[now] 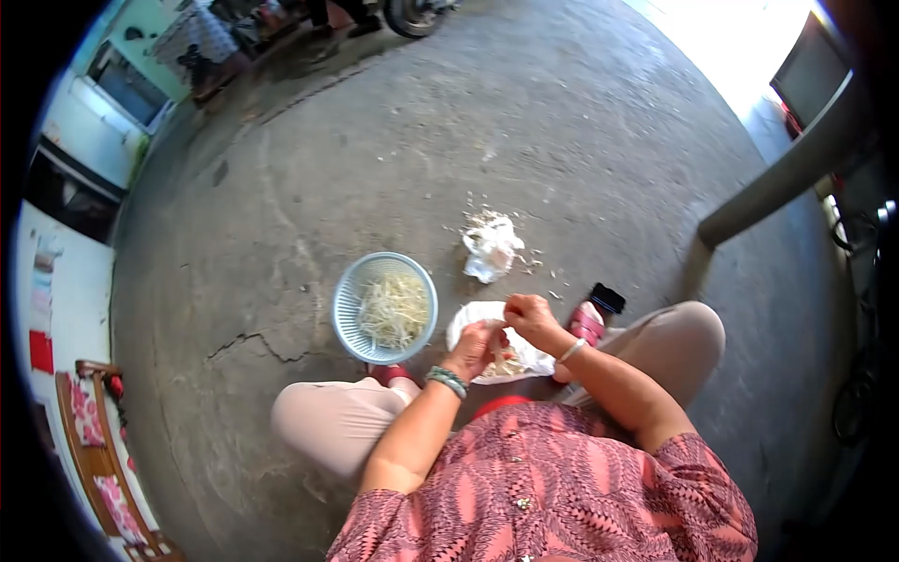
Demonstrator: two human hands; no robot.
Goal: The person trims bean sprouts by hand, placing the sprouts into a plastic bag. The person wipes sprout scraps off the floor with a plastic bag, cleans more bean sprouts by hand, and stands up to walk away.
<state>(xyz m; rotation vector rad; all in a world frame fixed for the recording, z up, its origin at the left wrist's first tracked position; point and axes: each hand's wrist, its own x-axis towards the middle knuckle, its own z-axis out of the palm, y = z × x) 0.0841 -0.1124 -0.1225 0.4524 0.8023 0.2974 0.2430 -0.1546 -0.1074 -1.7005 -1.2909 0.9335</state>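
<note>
My left hand is closed, with pale strands that look like bean sprouts showing at its fingers. My right hand is held just above and to the right of it, fingers pinched together; what they hold, if anything, is too small to make out. Beneath both hands lies an open white plastic bag with some bean sprouts in it. To the left stands a light blue plastic basket holding a heap of pale bean sprouts.
Beyond the bag, a crumpled white bag lies among scattered scraps on the concrete floor. A dark phone-like object is beside my right shoe. A thick grey post leans at the right, and a wooden bench stands far left.
</note>
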